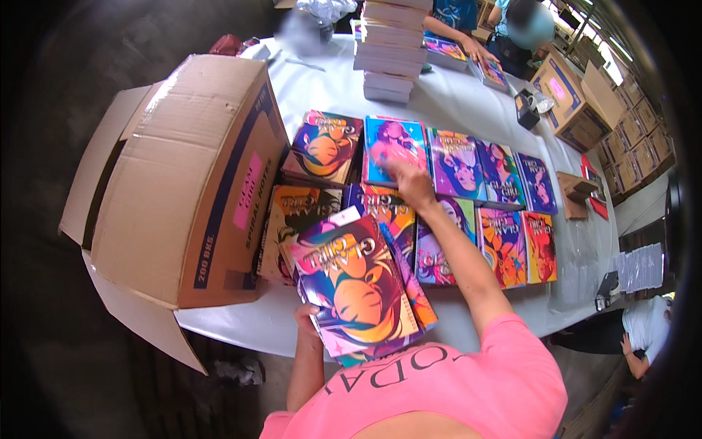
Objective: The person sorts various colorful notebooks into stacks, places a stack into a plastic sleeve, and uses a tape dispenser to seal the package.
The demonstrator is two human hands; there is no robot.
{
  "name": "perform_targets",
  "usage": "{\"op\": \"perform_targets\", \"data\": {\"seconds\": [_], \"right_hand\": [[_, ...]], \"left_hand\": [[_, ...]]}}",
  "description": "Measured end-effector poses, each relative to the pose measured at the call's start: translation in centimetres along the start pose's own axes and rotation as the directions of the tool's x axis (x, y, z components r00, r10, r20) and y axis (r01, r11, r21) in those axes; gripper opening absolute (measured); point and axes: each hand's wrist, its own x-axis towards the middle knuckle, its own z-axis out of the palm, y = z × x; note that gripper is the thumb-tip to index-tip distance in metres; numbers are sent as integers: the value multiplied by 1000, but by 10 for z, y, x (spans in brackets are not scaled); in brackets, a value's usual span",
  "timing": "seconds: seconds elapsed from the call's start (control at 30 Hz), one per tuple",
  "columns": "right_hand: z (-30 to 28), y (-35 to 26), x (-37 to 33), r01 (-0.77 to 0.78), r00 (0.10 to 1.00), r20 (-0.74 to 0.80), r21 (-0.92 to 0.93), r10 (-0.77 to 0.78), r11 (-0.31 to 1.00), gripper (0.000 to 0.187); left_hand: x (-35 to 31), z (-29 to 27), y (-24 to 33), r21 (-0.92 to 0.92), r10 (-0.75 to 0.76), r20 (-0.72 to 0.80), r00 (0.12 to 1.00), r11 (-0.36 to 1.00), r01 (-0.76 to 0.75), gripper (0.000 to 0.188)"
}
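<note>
My left hand [308, 320] grips the left edge of several colourful spiral notebooks [358, 289], held fanned and tilted close to my body. The top one has a dark-haired cartoon face in orange on its cover. My right hand [414, 184] reaches forward over a blue-covered notebook [395, 139] with a pink figure, at the top of a stack in the back row. Its fingers are smeared by motion, so I cannot tell whether they grip the cover. More notebook stacks [457, 164] stand in two rows around it, partly hidden by my right forearm and the held notebooks.
A large open cardboard box [179, 175] stands at the left of the white table [322, 91]. A tall pile of notebooks [393, 51] rises at the back. Another open box [570, 95] sits at the far right. Co-workers' hands [479, 51] handle notebooks across the table.
</note>
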Motion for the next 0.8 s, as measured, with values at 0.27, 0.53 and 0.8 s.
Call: {"op": "perform_targets", "data": {"seconds": [0.27, 0.53, 0.8], "right_hand": [[-128, -184, -82, 494, 854, 200, -26, -480, 869, 28], [-125, 34, -36, -20, 996, 81, -208, 38, 978, 61], [-96, 146, -61, 222, 835, 549, -353, 10, 909, 79]], "left_hand": [[36, -9, -4, 232, 25, 8, 1000, 972, -26, 95], [45, 24, -69, 192, 29, -38, 999, 981, -21, 82], [39, 48, -141, 375, 259, -53, 965, 900, -221, 86]]}}
